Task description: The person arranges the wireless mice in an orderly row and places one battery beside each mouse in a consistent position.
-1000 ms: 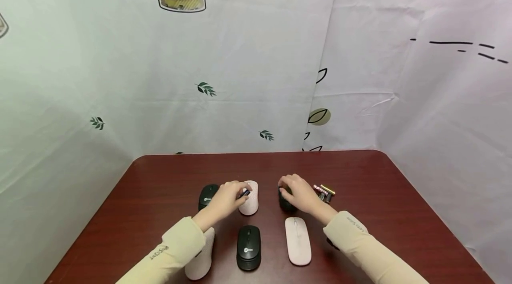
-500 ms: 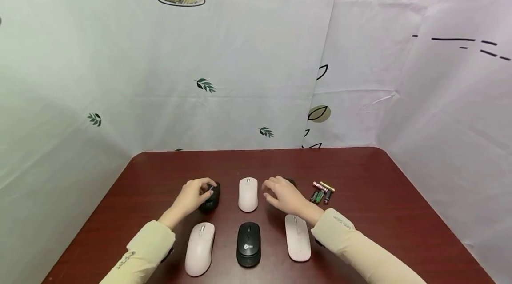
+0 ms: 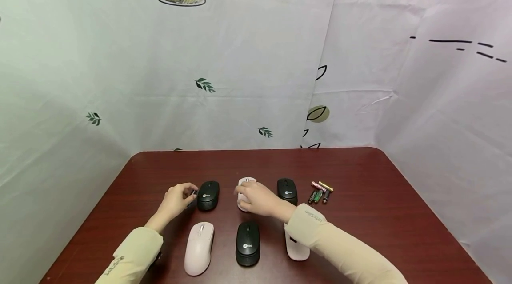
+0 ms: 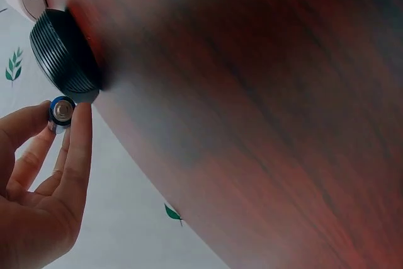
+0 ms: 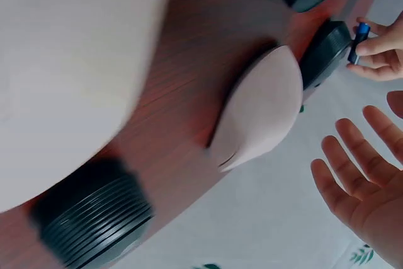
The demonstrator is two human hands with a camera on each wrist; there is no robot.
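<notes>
My left hand (image 3: 173, 202) pinches a blue battery (image 4: 62, 111) between thumb and fingers, just left of the back-left black mouse (image 3: 208, 196). One end of the battery faces the left wrist camera. My right hand (image 3: 260, 199) hovers at the back-middle white mouse (image 3: 246, 180) and partly covers it in the head view. Seen from the right wrist, that hand's fingers (image 5: 352, 162) are spread and apart from the white mouse (image 5: 261, 105), with nothing in them. To its right lies another black mouse (image 3: 287, 187), partly behind the right wrist.
The front row holds a white mouse (image 3: 199, 248), a black mouse (image 3: 247, 244) and a flatter white mouse (image 3: 297, 253), partly under the right sleeve. Several batteries (image 3: 320, 191) lie grouped at the back right of the dark red table (image 3: 360, 173). Pale patterned cloth (image 3: 256, 53) hangs behind.
My left hand has moved left with the battery, from the white mouse across the back-left black mouse to its left side. My right hand has moved left from the back-right black mouse to the white one.
</notes>
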